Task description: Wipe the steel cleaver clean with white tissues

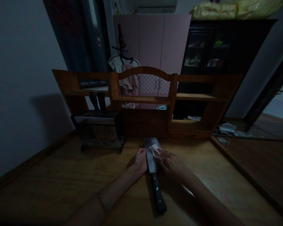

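Note:
A cleaver [152,163] with a broad metal blade and a black riveted handle [158,194] points away from me above the wooden desk. My left hand [141,160] is closed at the left edge of the blade, its fingers partly hidden behind it. On the blade's face, my right hand [168,161] presses a crumpled white tissue [155,150] with its fingertips. Neither hand touches the handle.
A knife block [99,131] with two dark handles stands at the back left of the desk [61,188]. Behind it rises a wooden shelf unit [145,99]. A wall [19,94] borders the left side.

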A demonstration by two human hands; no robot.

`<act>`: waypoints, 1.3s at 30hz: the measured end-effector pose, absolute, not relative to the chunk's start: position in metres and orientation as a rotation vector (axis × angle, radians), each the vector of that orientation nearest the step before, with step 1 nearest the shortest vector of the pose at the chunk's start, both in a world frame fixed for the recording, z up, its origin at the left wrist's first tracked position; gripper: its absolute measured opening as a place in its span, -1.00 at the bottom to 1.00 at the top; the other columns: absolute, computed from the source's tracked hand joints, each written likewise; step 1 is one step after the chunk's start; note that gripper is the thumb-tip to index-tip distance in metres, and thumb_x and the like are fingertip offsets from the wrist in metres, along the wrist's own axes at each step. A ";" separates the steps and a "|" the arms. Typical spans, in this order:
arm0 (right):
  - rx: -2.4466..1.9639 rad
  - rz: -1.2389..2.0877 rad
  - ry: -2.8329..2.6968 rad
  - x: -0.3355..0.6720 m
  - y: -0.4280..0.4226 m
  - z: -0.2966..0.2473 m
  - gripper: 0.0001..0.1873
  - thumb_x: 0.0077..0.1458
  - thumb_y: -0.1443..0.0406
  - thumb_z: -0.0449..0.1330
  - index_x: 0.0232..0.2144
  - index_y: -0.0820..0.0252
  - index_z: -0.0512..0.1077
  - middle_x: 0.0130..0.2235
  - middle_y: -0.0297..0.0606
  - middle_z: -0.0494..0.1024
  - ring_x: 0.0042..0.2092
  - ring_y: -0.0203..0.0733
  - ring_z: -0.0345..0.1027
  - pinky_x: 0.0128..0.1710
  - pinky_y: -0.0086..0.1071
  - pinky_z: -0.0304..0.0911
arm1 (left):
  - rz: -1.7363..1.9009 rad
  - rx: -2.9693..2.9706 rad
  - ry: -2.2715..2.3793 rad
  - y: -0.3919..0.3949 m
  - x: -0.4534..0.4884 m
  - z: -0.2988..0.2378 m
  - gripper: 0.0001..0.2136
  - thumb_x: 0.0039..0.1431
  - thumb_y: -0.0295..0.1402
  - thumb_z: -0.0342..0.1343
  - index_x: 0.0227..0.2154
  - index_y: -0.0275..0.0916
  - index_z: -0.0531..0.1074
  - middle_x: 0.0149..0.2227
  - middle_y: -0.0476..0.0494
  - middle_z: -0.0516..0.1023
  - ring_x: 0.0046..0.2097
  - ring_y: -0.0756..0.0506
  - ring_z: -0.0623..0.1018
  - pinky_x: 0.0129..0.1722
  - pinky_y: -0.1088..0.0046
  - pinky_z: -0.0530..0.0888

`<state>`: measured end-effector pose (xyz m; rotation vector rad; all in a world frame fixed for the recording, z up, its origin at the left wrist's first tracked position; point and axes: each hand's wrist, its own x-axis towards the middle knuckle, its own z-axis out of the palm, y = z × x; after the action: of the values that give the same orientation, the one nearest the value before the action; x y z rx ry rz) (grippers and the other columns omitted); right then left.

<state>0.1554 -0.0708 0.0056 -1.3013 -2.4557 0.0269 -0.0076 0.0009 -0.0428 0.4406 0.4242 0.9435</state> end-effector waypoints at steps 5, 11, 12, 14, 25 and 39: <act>-1.546 -0.137 -2.320 0.164 -0.063 -0.002 -0.56 0.26 0.34 -0.09 0.13 0.28 0.33 0.21 -0.03 0.32 0.19 -0.04 0.25 0.20 -0.13 0.16 | 0.963 0.452 0.449 -0.002 -0.008 -0.038 -0.65 0.28 -0.30 -0.21 -0.31 -0.35 0.46 -0.34 -0.26 0.57 -0.28 -0.18 0.57 -0.11 0.27 0.44; -1.301 -0.058 -2.330 0.155 -0.067 0.002 -0.51 0.33 0.27 -0.15 0.27 0.16 0.13 0.31 -0.20 0.13 0.32 -0.16 -0.02 0.30 -0.14 0.01 | 0.930 0.432 0.476 -0.003 -0.007 -0.034 -0.59 0.35 -0.19 -0.21 -0.17 -0.37 0.47 -0.26 -0.27 0.60 -0.25 -0.15 0.59 -0.07 0.32 0.44; -1.247 -0.012 -2.365 0.150 -0.070 0.004 -0.50 0.34 0.26 -0.16 0.28 0.12 0.10 0.31 -0.24 0.12 0.33 -0.18 -0.04 0.31 -0.15 -0.01 | 0.918 0.419 0.479 -0.002 -0.007 -0.035 -0.57 0.36 -0.18 -0.22 -0.21 -0.39 0.48 -0.30 -0.27 0.60 -0.28 -0.14 0.59 -0.10 0.33 0.45; -1.165 0.063 -2.435 0.140 -0.076 0.007 -0.49 0.35 0.25 -0.16 0.31 0.07 0.03 0.33 -0.30 0.08 0.33 -0.21 -0.08 0.32 -0.17 -0.04 | 0.900 0.393 0.496 0.000 -0.008 -0.039 -0.54 0.35 -0.15 -0.21 -0.32 -0.40 0.49 -0.38 -0.28 0.59 -0.36 -0.14 0.58 -0.19 0.35 0.47; -1.222 0.078 -2.468 0.144 -0.075 0.007 -0.53 0.34 0.25 -0.17 0.24 0.13 0.20 0.28 -0.27 0.20 0.31 -0.19 0.01 0.31 -0.21 -0.02 | 0.904 0.419 0.457 -0.002 -0.008 -0.035 -0.58 0.36 -0.17 -0.21 -0.22 -0.37 0.46 -0.30 -0.29 0.59 -0.26 -0.17 0.60 -0.11 0.29 0.46; -1.587 -0.280 -2.094 0.159 -0.065 0.005 -0.54 0.35 0.28 -0.19 0.10 0.33 0.36 0.18 0.01 0.35 0.21 -0.03 0.21 0.22 -0.10 0.12 | 0.916 0.455 0.432 -0.002 -0.007 -0.035 -0.61 0.35 -0.17 -0.15 -0.11 -0.38 0.45 -0.22 -0.29 0.59 -0.18 -0.19 0.58 0.02 0.24 0.38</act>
<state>0.1594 -0.0650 0.0049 -1.5874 -2.0936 -0.2795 -0.0071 -0.0022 -0.0354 0.4546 0.4317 0.9159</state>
